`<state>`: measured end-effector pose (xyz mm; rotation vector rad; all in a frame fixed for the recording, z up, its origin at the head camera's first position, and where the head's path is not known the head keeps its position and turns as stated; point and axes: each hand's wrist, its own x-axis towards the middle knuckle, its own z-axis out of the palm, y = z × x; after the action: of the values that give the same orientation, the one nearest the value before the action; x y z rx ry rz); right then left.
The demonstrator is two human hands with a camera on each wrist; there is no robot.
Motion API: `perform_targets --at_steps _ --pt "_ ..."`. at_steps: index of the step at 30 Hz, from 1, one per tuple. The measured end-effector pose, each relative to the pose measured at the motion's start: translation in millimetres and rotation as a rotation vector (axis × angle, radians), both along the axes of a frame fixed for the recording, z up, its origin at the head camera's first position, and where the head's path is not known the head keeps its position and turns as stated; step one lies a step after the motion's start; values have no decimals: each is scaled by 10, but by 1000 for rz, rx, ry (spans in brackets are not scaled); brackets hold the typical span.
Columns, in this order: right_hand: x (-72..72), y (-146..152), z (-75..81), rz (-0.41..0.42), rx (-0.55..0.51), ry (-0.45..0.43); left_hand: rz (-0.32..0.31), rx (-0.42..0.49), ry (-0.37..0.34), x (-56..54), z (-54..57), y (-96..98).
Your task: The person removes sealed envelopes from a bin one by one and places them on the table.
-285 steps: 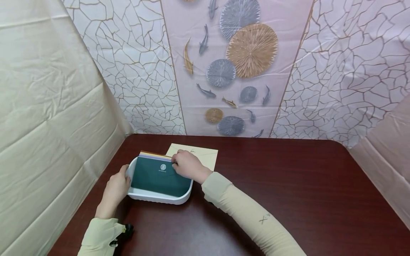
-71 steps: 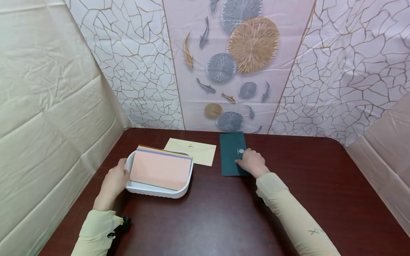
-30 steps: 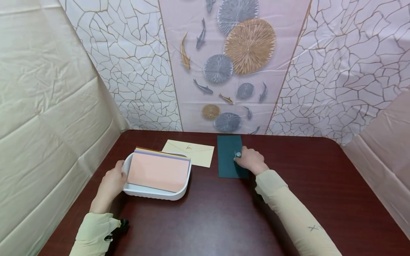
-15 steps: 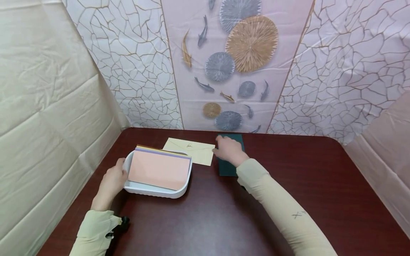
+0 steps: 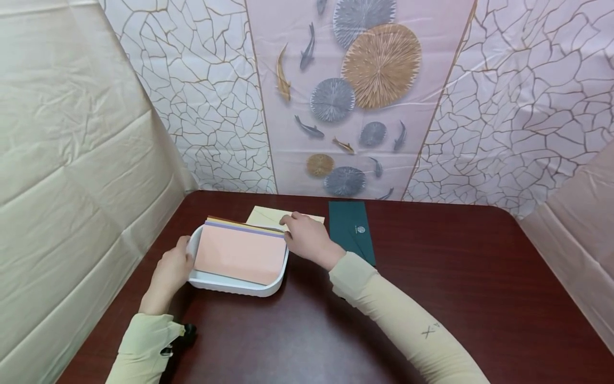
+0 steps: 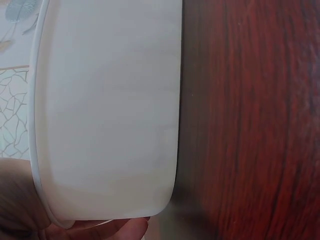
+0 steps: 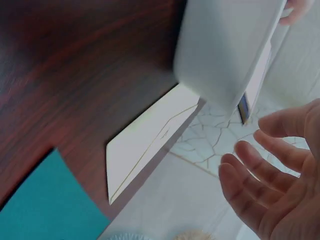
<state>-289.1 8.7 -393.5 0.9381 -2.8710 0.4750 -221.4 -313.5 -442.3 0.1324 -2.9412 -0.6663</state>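
Between both hands [image 5: 168, 272] — the white tray [image 5: 240, 289].

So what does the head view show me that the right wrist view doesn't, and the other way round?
Only the head view: the pale emblem on the green envelope and the right sleeve.

Only the right wrist view: the palm side of the right hand, holding nothing.

Both: the white tray, left hand, cream envelope, part of the green envelope, and the dark red table.

The cream right sleeve [image 5: 408, 312] bears a dark X [image 5: 428, 332], the left cuff [image 5: 146, 333] a black fitting [image 5: 189, 335].
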Motion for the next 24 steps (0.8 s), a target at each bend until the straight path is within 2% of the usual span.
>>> perform_targets --at_steps 5,10,14,24 --pt "86 -84 -2 73 -3 64 1 -5 15 -7 18 3" --pt "161 -166 -96 137 56 174 3 -5 15 -5 31 6" --pt "190 -222 -165 125 96 237 8 -4 17 -1 28 6" --pt "244 -314 -224 51 79 223 16 7 -23 15 30 22"
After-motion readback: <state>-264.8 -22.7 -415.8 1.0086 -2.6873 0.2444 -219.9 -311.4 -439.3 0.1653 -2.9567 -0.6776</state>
